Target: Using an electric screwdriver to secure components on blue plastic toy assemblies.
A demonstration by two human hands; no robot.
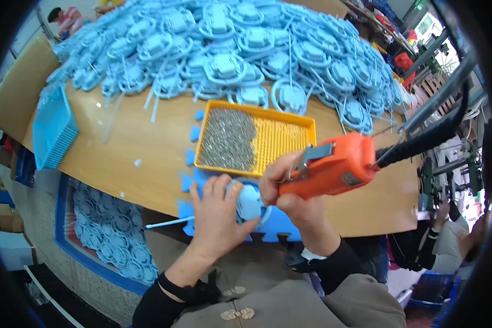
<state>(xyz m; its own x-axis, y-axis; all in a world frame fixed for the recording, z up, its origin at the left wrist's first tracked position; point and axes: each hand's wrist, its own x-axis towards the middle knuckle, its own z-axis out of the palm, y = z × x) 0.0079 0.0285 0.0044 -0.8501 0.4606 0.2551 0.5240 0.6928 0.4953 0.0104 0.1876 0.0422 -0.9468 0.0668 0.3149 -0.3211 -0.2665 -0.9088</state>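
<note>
My left hand (218,210) grips a round light-blue plastic part (249,203) at the table's front edge, fingers along its far left side and thumb at its near side. A thin light-blue stem (169,223) sticks out to the left, past my wrist. Wrapped in my right hand (303,210) is an orange power screwdriver (336,167) with a black cable (423,141) running off to the right. The tool is over the right side of the part; its tip is hidden by my hand. Under the part lies a blue foam mat (284,232).
A yellow tray (311,128) behind the mat holds many small metal screws (227,139). Beyond it rises a large heap of light-blue parts (224,65). Blue baskets (54,128) are stacked at left; a floor crate (65,238) holds more parts. Another person (448,235) is at right.
</note>
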